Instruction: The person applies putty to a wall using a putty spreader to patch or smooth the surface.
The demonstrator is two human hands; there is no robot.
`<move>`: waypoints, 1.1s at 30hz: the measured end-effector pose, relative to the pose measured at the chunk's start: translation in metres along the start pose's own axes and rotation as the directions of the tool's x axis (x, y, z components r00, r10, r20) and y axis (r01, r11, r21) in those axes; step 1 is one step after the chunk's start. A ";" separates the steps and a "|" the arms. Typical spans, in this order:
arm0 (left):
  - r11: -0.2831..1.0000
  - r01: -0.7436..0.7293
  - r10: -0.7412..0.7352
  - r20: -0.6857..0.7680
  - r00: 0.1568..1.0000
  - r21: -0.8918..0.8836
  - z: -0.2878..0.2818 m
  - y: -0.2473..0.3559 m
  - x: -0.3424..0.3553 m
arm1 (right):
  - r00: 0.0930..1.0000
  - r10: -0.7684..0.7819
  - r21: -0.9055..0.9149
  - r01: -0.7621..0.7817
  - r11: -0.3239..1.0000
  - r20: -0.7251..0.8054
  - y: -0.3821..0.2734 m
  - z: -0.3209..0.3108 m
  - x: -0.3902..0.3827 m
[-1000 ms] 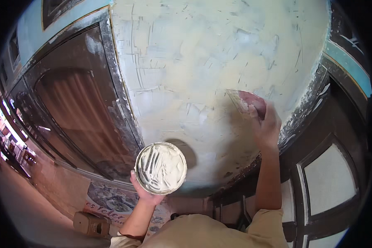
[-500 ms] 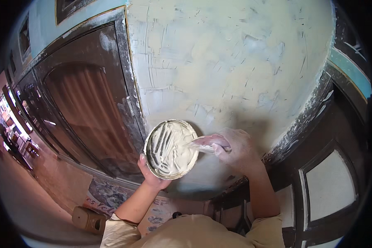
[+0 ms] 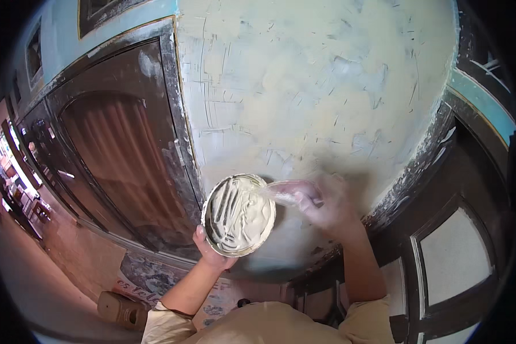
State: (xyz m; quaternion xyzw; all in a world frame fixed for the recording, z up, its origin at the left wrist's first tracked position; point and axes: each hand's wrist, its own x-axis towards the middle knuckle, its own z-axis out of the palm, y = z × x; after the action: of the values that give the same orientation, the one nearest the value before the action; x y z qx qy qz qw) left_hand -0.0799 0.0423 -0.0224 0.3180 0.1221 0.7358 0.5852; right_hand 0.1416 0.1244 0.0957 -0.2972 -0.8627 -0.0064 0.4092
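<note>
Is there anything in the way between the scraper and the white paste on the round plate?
Nothing visible is in the way. The right hand holds the scraper, blurred, with its blade at the rim of the round plate of white paste, which the left hand holds up by the wall.

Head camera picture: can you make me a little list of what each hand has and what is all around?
left hand: holds a round plate from below, smeared with pale putty
right hand: blurred, grips a scraper whose blade reaches the plate's edge
wall: patchy cream coat with scratch marks
door: dark brown, to the left of the wall
window frame: dark, to the right
floor below: a cardboard box and printed paper
</note>
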 end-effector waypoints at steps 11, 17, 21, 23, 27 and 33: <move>0.996 -0.030 0.029 0.017 0.999 0.079 -0.001 -0.001 -0.006 | 0.998 -0.052 -0.206 0.042 0.978 -0.042 -0.013 -0.002 0.000; 0.998 -0.016 0.012 0.064 0.998 0.062 0.004 -0.008 -0.013 | 0.997 0.020 -0.045 -0.017 0.999 0.074 -0.019 -0.011 -0.001; 0.997 -0.007 0.008 -0.020 1.000 0.080 0.014 -0.008 -0.018 | 0.992 0.091 -0.031 -0.088 0.996 0.091 -0.020 -0.016 -0.006; 1.000 0.026 -0.027 -0.026 0.999 -0.015 0.020 -0.007 -0.018 | 0.984 0.136 -0.031 -0.134 0.991 0.111 -0.025 -0.018 -0.011; 0.977 0.135 -0.147 -0.064 0.987 -0.167 0.027 0.000 -0.021 | 0.997 0.033 -0.030 -0.031 0.999 0.071 -0.023 -0.015 -0.014; 0.910 0.226 -0.207 0.092 0.974 -0.348 0.050 0.031 -0.022 | 0.903 -0.358 -0.348 0.265 0.899 -0.238 -0.020 -0.033 -0.006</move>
State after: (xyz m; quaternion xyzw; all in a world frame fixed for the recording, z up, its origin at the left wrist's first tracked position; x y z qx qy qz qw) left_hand -0.0715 0.0029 0.0262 0.2107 0.0056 0.6675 0.7142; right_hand 0.1578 0.0963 0.1180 -0.2093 -0.8164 -0.2510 0.4761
